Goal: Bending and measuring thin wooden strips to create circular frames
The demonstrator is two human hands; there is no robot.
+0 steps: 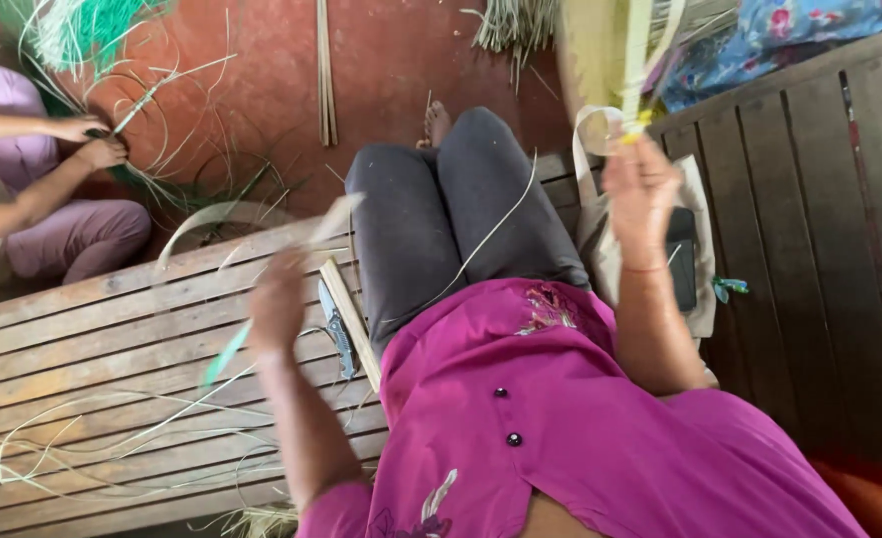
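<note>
My right hand (pixel 640 194) is raised over the wooden bench and grips a bundle of pale yellow-green palm leaf strips (pixel 632 70) that rise toward the top of the view. My left hand (pixel 278 299) hovers blurred above the slatted bench (pixel 112 329), fingers closed on a thin pale strip (pixel 262 214) that arcs up and to the left. A long thin fibre (pixel 491 234) trails across my lap in grey trousers. A small knife (pixel 339 329) and a flat wooden stick (pixel 351 319) lie on the slats beside my left thigh.
Another person's hands (pixel 87 139) at the far left work green and pale strips on the red floor. Loose fibres (pixel 82 438) litter the bench's left end. A cloth bag (pixel 695 259) with a dark phone sits by my right forearm. Flowered fabric (pixel 790 35) lies top right.
</note>
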